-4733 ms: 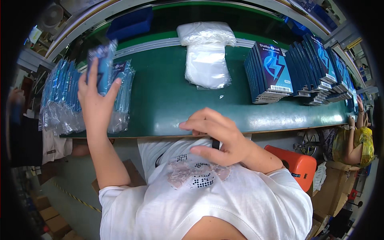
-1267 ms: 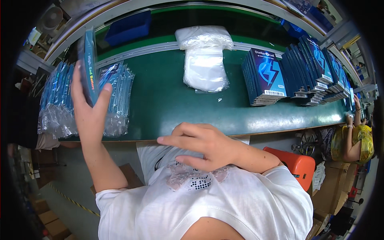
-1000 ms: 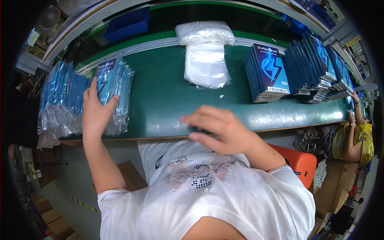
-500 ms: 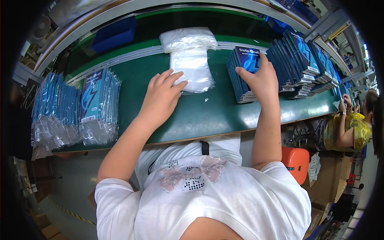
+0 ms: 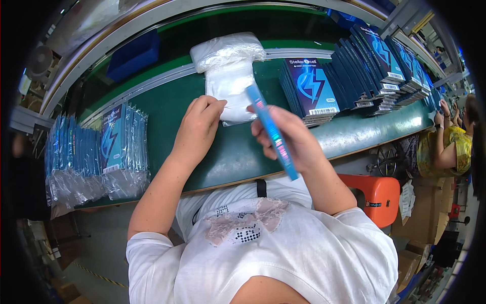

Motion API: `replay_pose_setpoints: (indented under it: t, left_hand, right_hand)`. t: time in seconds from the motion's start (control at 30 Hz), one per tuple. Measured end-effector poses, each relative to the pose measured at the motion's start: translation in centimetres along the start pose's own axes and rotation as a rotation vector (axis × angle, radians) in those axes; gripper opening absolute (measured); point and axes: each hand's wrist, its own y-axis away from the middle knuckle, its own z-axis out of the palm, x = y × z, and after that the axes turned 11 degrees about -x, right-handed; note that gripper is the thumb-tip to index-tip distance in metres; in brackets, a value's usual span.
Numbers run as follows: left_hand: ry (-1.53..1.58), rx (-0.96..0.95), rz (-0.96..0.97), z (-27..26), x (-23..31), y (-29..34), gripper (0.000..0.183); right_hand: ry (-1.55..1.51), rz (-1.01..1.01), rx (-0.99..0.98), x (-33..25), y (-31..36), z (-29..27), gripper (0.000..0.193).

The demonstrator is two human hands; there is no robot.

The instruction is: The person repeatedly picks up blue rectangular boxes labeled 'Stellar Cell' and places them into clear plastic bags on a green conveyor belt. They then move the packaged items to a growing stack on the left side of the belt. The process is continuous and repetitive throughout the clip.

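Note:
My right hand [image 5: 288, 134] grips a thin blue box [image 5: 271, 129], tilted with its narrow printed edge facing up, over the front of the worktable. My left hand [image 5: 197, 124] is closed, thumb and fingertips pinched at the left edge of the top clear plastic bag [image 5: 238, 112] on a flat pile. Behind it, the pile runs into a bunched bundle of clear bags [image 5: 228, 52]. To the right stands a row of blue boxes [image 5: 310, 88], front faces showing a lightning design. On the left stand several similar boxes in clear bags [image 5: 114, 137], their loose bag ends toward me.
The green worktable [image 5: 202, 169] ends in a front edge close to my body. More blue boxes [image 5: 382, 55] are stacked at the far right. A blue bin [image 5: 134, 55] lies beyond the metal rail. An orange stool [image 5: 379, 200] stands below; another person [image 5: 445, 149] sits farther right.
My right hand has left the box row and moved left, now with one box in it. My left hand's spread fingers have drawn together at the bag's edge. The view has shifted slightly.

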Motion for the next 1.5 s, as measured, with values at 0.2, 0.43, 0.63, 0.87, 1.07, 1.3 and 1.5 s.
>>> replay_pose_setpoints:
  t: [0.2, 0.43, 0.63, 0.87, 1.07, 1.3, 1.5]
  left_hand:
    - [0.106, 0.084, -0.037, -0.1, 0.4, -0.4, 0.013]
    - [0.364, -0.030, -0.341, -0.3, -0.3, 0.9, 0.017]
    - [0.782, -0.078, -0.562, -0.6, -0.3, 1.8, 0.021]
    - [0.634, -0.250, -0.429, -1.7, 2.6, 3.3, 0.032]
    - [1.356, 0.180, -0.643, 0.9, 4.2, 5.4, 0.030]
    - [1.525, 0.345, -0.553, -2.6, 4.0, 5.5, 0.034]
    - [1.524, -0.172, -0.372, -1.5, 7.8, 7.1, 0.049]
  right_hand:
    - [-0.313, 0.143, -0.157, 2.7, -1.9, -0.2, 0.067]
    - [-0.165, 0.076, -0.072, 2.2, -2.2, -1.3, 0.058]
    - [0.028, -0.005, 0.169, 2.7, -1.3, -1.2, 0.055]
    - [0.168, -0.126, 0.425, 5.3, -1.6, 0.1, 0.015]
    - [0.412, -0.021, 0.257, 5.9, -1.4, 1.9, 0.022]
    - [0.834, -0.059, -0.140, 2.4, -0.9, 3.3, 0.074]
    - [1.181, -0.893, -0.044, 1.1, -2.2, 3.8, 0.045]
